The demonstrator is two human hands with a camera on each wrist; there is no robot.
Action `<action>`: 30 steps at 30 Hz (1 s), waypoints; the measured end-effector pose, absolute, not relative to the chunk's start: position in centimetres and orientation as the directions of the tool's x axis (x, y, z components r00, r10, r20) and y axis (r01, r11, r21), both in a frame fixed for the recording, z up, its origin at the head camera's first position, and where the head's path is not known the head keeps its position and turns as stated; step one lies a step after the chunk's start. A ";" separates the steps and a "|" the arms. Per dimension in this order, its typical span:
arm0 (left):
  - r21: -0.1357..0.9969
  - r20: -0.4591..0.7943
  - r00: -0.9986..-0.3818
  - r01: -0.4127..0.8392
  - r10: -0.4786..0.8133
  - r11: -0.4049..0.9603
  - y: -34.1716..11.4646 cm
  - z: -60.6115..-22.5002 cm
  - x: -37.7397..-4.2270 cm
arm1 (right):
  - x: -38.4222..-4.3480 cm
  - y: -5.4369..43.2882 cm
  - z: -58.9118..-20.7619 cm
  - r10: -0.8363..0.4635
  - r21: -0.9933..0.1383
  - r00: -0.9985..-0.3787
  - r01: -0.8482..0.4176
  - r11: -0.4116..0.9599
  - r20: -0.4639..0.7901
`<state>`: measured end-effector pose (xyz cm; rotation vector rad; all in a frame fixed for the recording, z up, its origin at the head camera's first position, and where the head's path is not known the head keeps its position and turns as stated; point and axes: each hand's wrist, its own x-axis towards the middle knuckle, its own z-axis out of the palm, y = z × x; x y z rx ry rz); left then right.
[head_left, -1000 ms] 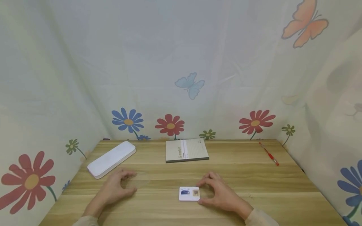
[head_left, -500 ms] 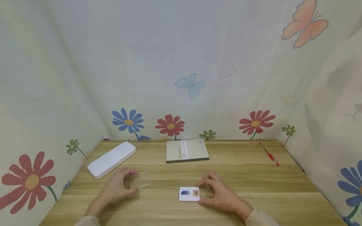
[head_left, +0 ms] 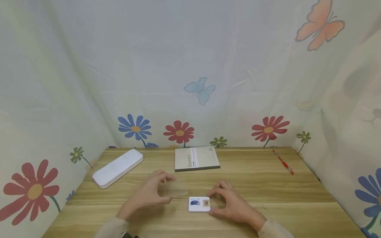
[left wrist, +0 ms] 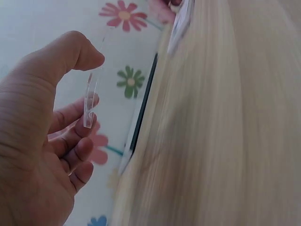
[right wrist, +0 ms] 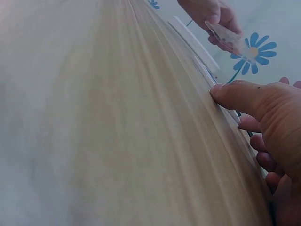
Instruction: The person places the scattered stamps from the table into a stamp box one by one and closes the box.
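My left hand (head_left: 148,191) pinches a clear, flat plastic cover (head_left: 176,188) by its edges, thumb on one side and fingertips on the other. In the left wrist view the clear cover (left wrist: 88,110) shows a thin raised rim, and it is held up off the table. Just to its right lies a small white card (head_left: 198,208) with rounded corners, a blue picture and a brown-gold square. My right hand (head_left: 233,205) holds the card's right end between thumb and forefinger, against the tabletop. What lies under the card is hidden.
On the wooden table (head_left: 253,185), a long white case (head_left: 117,168) lies at the left. A beige notebook (head_left: 196,158) marked "Gambit" is at the back, with a red pen (head_left: 282,162) at the right. Flowered cloth (head_left: 226,109) hangs round the back and sides.
My left hand has moved right, toward the white card, bringing the clear plastic cover with it. My right hand and the card have stayed in place.
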<state>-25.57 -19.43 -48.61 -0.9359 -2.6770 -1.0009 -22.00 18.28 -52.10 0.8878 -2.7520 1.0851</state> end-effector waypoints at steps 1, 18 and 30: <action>0.552 0.322 -0.791 0.603 0.520 0.575 -18.8 -48.5 -25.5 | -22.0 18.3 -52.1 -0.494 -0.608 -0.832 -0.534 0.587 0.253; 0.595 0.204 -0.755 0.601 0.623 0.534 -12.4 -49.8 -24.3 | -22.2 18.3 -52.1 -0.494 -0.590 -0.822 -0.556 0.585 0.285; 0.558 0.213 -0.740 0.628 0.637 0.542 -11.7 -51.0 -24.2 | -22.2 18.4 -52.3 -0.506 -0.570 -0.805 -0.583 0.579 0.310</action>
